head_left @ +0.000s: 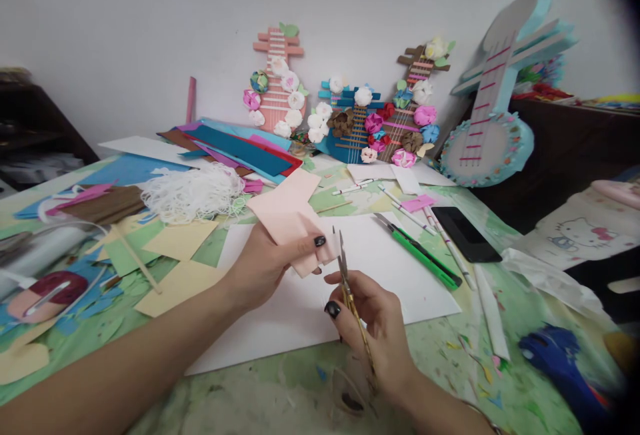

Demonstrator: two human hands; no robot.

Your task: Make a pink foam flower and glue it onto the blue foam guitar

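Observation:
Pale pink paper (287,205), folded and partly creased, is pinched in my left hand (265,265) near the middle of the view. Just to its right, my right hand (375,318) holds gold-handled scissors (350,298) with the blades pointing up and slightly parted. The blade tips are beside the right edge of the pink paper. Beneath both hands lies a large white sheet (295,325) on the green patterned tablecloth (240,395). A green utility knife (425,255) rests on the right part of that sheet.
Paper-flower guitars (355,128) lean on the wall behind. White shredded paper (193,191), coloured sheets (245,148) and cream squares (183,240) lie left. A black phone (465,233), striped straws (450,245) and a blue glue gun (560,368) lie right.

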